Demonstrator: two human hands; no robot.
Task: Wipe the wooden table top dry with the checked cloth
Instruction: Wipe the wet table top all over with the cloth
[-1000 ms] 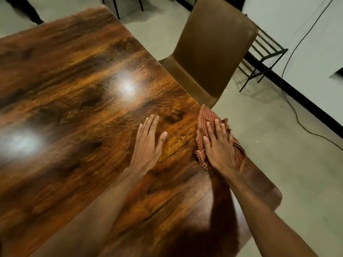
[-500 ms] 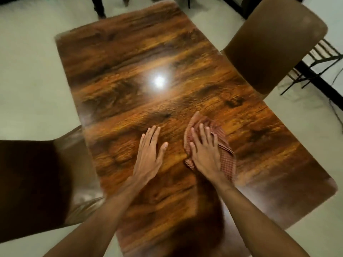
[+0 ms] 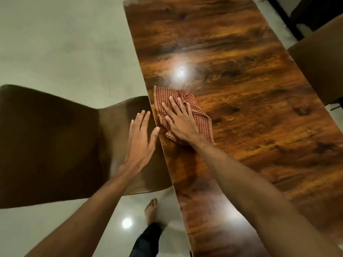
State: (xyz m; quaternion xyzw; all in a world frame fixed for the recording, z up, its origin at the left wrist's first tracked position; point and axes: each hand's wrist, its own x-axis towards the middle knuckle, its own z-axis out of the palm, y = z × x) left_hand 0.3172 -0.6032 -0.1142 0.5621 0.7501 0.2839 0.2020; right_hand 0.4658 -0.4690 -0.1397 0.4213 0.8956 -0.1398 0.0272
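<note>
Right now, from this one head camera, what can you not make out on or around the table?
Head view only:
checked cloth: middle hidden under the right hand.
wooden table top: near end cut off by the bottom edge; glare hides any wetness.
left hand: whether it touches the chair below is unclear.

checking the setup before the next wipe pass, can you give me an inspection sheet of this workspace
surface: glossy dark wooden table top, bright light glare beyond the cloth; wet patches cannot be told from the shine
job's things: crumpled red checked cloth lying near the table's left edge
clutter: nothing seen
hands: right hand flat on the cloth, fingers spread; left hand open with straight fingers beside the table's left edge, above a chair seat
cables: nothing seen
surroundings: brown moulded chair at the left side, second brown chair at the right; pale glossy floor; bare foot on it
</note>
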